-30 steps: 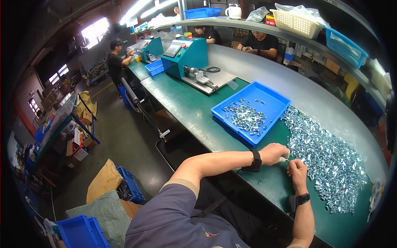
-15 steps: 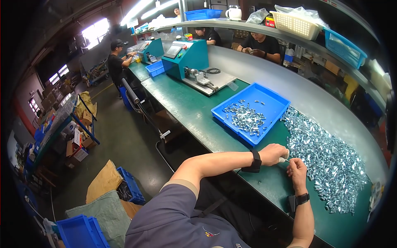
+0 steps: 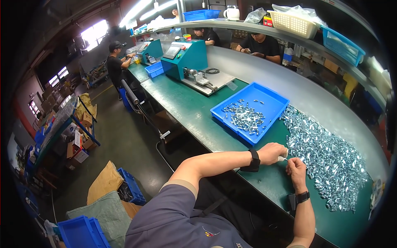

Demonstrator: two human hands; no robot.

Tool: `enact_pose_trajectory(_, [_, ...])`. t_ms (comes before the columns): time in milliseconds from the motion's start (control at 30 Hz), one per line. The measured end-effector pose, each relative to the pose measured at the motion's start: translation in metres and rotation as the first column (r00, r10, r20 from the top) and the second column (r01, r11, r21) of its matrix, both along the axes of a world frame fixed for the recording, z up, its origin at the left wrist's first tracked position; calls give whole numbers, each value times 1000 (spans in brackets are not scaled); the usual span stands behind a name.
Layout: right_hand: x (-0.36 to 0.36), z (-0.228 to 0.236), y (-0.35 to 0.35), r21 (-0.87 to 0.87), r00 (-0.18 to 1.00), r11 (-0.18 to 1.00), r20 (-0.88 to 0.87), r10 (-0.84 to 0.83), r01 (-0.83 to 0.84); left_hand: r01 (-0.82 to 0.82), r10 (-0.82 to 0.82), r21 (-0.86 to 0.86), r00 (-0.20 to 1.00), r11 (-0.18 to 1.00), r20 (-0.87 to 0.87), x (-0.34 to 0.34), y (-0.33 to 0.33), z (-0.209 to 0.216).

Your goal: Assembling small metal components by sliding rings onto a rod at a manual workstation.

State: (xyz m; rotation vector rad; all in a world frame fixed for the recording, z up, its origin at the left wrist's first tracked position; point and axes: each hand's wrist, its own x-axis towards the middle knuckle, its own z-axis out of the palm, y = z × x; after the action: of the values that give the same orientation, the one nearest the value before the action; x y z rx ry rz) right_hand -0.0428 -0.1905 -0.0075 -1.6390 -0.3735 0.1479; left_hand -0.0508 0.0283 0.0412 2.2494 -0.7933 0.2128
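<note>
My left hand [image 3: 272,153] is closed around a small white piece [image 3: 282,158], whose thin end points toward my right hand; its kind is too small to make out. My right hand [image 3: 296,169] pinches at that thin end, fingertips pressed together, and whatever lies between them is hidden. Both hands are close together over the green bench, beside a large heap of small shiny metal parts [image 3: 326,161]. Just beyond my left hand stands a shallow blue tray [image 3: 271,99] with a loose pile of similar metal parts [image 3: 244,117] in it.
Teal machines [image 3: 186,58] stand farther along the green bench [image 3: 178,99]. Above runs a shelf with a cream basket [image 3: 293,25] and a blue basket [image 3: 341,46]. Several people work nearby. Blue crates [image 3: 80,231] and sacks lie on the floor to my left.
My hands stay nearly in place, with only a slight shift of the fingers around the white piece. The seated person across the bench has moved their hands a little.
</note>
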Motion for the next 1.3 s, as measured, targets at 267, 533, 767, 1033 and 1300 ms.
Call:
enact_pose_trajectory(267, [-15, -6, -6, 12, 992, 992, 14, -122, 122, -16, 16, 40, 1000, 999, 4, -14, 9, 3])
enact_pose_trajectory(533, [11, 4, -7, 100, 940, 936, 14, -341, 338, -340, 297, 90, 902, 936, 313, 46, 127, 14])
enact_pose_trajectory(767, [17, 0, -21, 206, 915, 892, -105, -389, 402, -155, 97, 254, 969, 955, 226, 69, 47, 2])
enact_pose_trajectory(1033, [5, -2, -17, 163, 932, 917, -64, -357, 363, -20, -62, 309, 966, 951, 251, 57, -37, -22])
enact_pose_trajectory(1300, [-2, -10, -5, 113, 947, 941, -43, -317, 320, -76, 79, 109, 997, 991, -22, 33, -4, -24])
